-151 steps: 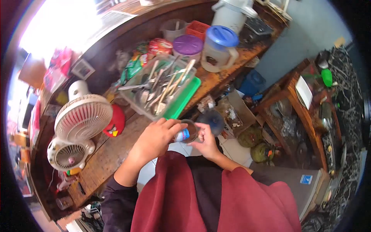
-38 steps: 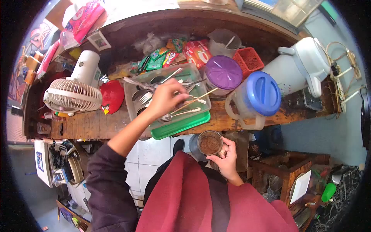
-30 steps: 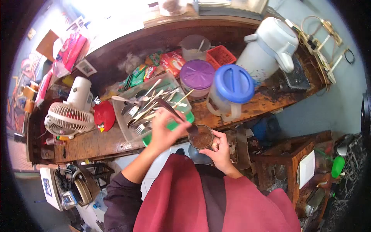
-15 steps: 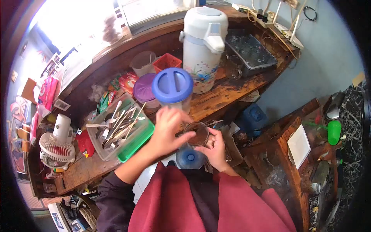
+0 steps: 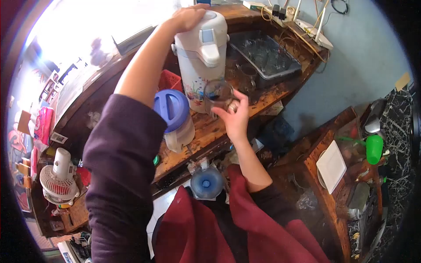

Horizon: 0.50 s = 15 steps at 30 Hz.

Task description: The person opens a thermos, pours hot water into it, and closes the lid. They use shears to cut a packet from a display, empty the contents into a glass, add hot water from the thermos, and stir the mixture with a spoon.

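My left hand (image 5: 190,18) lies with its fingers stretched over the top of a white pump thermos (image 5: 204,70) with a floral print. My right hand (image 5: 234,113) is closed around a clear glass mug (image 5: 218,93). The mug is below and in front of the thermos spout. Something dark shows inside it, but I cannot make out what. A pitcher with a blue lid (image 5: 171,109) stands on the wooden counter (image 5: 201,131), left of the thermos. My left sleeve hides much of the counter's left side.
A red basket (image 5: 169,81) is behind the pitcher. To the right are another glass mug (image 5: 247,74) and a plastic tub (image 5: 274,55) of glassware. A blue-topped water bottle (image 5: 207,183) is below the counter edge. A small fan (image 5: 59,179) stands at left.
My left hand has moved from above the mug up onto the thermos top. My right hand has carried the mug up and forward to the thermos. The view has shifted.
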Tool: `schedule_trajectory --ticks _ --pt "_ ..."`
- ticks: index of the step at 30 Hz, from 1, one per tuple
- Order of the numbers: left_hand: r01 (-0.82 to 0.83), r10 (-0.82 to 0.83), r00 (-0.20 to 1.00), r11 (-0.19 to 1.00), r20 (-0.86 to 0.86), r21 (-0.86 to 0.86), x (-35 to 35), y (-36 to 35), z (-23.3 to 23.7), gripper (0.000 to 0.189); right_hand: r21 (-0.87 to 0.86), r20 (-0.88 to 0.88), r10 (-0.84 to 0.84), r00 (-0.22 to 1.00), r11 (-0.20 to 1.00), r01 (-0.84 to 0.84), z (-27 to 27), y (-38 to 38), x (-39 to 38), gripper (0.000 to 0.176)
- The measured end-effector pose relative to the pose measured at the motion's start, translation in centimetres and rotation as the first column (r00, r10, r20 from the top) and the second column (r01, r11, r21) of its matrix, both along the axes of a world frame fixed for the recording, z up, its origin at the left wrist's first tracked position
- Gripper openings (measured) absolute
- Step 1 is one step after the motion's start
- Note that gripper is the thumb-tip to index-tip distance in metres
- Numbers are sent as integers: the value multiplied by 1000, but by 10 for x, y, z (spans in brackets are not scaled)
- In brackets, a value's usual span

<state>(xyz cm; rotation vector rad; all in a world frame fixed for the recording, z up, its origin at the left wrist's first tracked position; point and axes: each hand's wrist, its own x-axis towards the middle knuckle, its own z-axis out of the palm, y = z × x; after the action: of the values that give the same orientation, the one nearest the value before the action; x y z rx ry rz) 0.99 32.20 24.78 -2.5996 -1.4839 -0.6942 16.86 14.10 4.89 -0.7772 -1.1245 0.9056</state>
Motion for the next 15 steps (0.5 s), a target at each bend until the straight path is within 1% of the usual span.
schedule_trajectory --ticks 1,2,3,5,6,8,9,10,11,12,13,14,15 --pt "-34 34 999 999 -2 19 2 -1 -1 45 1 -33 20 999 1000 -20 8 3 -3 61" --pt "-84 87 993 996 77 -42 4 -3 -3 45 9 -67 41 997 999 -40 12 5 -4 60" --pt "-75 78 994 996 72 -43 5 0 -6 45 7 -73 31 997 1000 -30 10 9 -5 60" --pt "-155 153 988 975 27 158 3 3 -11 51 -25 -22 21 1000 999 -21 5 18 -6 60" --pt "-151 148 988 975 29 163 7 1 -12 51 -20 -21 17 1000 1000 -17 10 19 -9 60" --pt "-313 264 933 930 243 190 13 -6 -19 50 -1 -45 -25 999 1000 25 17 19 -15 62" --pt "-317 266 931 929 248 191 10 -17 -23 50 1 -40 -22 999 1000 22 16 21 -16 62" --pt "-106 29 981 910 193 401 7 -32 -28 47 -8 -72 -21 997 1000 20 12 24 -18 63" --pt "111 -194 977 807 84 580 4 -45 -33 43 -18 -106 -19 994 1000 17 10 27 -19 63" --pt "132 -320 932 733 168 667 3 -49 -39 36 -18 -106 -16 994 1000 15 13 25 -19 63" --pt "133 -320 933 735 167 665 4 -47 -40 36 -59 23 -57 998 997 58 20 17 -17 59" --pt "98 -314 926 735 209 671 5 -45 -41 34 -97 154 -92 984 989 108 26 12 -15 55" --pt "58 -305 917 738 256 672 6 -43 -43 31 -109 157 -91 983 988 109 28 10 -15 55"
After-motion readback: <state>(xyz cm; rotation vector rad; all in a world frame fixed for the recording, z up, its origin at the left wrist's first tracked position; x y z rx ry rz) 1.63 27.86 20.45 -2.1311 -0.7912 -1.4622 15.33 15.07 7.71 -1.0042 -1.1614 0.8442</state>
